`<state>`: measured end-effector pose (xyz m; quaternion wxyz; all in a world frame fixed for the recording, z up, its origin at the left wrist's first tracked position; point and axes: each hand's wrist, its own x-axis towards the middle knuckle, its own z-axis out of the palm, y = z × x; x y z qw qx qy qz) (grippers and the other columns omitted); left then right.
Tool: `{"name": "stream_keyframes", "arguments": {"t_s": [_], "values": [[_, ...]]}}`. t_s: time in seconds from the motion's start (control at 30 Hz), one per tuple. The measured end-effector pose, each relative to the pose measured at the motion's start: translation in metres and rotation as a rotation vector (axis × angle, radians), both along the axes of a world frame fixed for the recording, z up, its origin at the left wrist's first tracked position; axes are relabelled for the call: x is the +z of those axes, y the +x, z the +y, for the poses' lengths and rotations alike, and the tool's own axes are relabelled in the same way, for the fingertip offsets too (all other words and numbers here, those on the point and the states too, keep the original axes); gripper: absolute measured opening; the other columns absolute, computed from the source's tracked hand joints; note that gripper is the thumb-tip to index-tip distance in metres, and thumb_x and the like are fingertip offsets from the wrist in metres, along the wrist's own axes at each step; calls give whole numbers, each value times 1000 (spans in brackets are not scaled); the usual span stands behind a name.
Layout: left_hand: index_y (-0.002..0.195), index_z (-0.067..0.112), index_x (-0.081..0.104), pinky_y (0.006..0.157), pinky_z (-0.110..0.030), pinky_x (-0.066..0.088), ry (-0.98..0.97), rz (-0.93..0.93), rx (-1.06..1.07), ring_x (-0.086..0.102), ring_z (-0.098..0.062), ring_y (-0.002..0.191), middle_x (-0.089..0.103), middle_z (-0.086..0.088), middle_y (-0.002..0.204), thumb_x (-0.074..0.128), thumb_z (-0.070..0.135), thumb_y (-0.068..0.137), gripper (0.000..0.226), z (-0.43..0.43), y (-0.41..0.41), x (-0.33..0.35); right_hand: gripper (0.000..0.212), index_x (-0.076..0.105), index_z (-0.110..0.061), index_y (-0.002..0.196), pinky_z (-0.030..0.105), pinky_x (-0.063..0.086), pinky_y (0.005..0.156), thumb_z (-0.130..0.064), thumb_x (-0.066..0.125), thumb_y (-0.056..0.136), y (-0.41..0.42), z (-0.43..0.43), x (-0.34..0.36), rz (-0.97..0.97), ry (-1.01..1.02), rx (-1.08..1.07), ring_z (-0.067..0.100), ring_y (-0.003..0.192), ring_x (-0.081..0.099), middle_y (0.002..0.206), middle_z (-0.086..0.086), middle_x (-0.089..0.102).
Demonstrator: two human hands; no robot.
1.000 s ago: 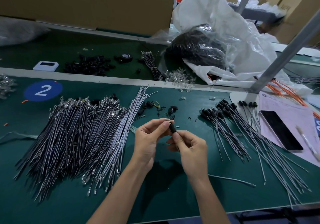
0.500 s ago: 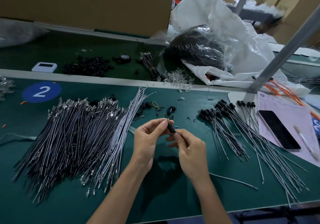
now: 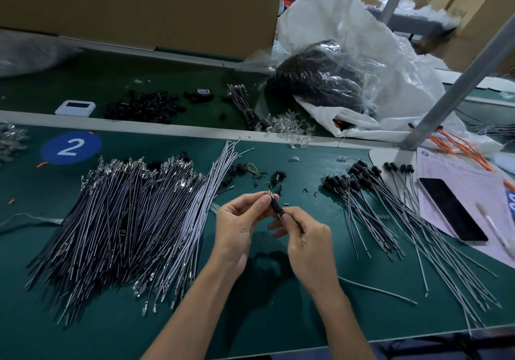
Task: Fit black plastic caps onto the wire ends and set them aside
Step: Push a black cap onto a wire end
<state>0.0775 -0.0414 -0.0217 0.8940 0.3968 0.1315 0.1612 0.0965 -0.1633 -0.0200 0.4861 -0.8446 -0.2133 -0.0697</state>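
Over the middle of the green mat, my left hand (image 3: 239,226) pinches the clear tip of a wire at the upper end of a black plastic cap (image 3: 276,206). My right hand (image 3: 303,237) pinches the cap's lower end, and the grey wire (image 3: 376,290) trails out to the right behind its wrist. A big heap of uncapped grey wires (image 3: 125,226) lies to the left. Wires with black caps fitted (image 3: 390,206) fan out on the right. A few loose black caps (image 3: 239,171) lie just beyond my hands.
A phone (image 3: 451,209) and a pen lie on a pink sheet at the right, beside a slanted metal post (image 3: 446,97). Beyond a white divider lie more black caps (image 3: 145,106), a tape roll, a white device, clear LEDs and a plastic bag of black parts (image 3: 320,78).
The hands have stayed in place; the cap has slid a little along the wire, and more of the clear tip shows by the left fingers.
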Motion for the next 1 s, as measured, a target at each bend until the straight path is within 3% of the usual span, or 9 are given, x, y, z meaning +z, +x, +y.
{"name": "stream_keyframes", "arguments": {"t_s": [0.13, 0.27, 0.47, 1.0], "values": [[73, 10, 79, 73, -24, 58, -5, 8, -2, 70, -16, 72, 75, -11, 81, 73, 12, 66, 9, -1, 1, 0, 21, 66, -23, 95, 42, 55, 71, -13, 48, 100, 3, -2, 1, 67, -59, 33, 10, 69, 68, 78, -14, 71], [73, 10, 79, 73, -23, 58, 4, 13, 0, 70, -16, 72, 75, -11, 81, 74, 13, 65, 9, -1, 0, -1, 20, 66, -19, 96, 44, 55, 71, -12, 47, 101, 2, -3, 3, 91, -95, 59, 10, 70, 69, 78, -12, 71], [73, 15, 80, 74, -23, 57, 72, -8, 14, 69, -15, 70, 75, -7, 80, 82, 29, 54, 23, 0, -1, 0, 18, 69, -21, 99, 43, 54, 70, -16, 51, 99, -2, -2, 7, 39, -126, 8, 13, 69, 68, 76, -12, 71], [78, 14, 80, 74, -21, 55, 115, -25, 0, 71, -14, 79, 76, -9, 86, 83, 30, 58, 26, 1, 1, -7, 17, 71, -19, 99, 42, 55, 65, -16, 55, 96, -2, -4, 6, -7, -150, -6, 15, 66, 67, 75, -10, 72]]}}
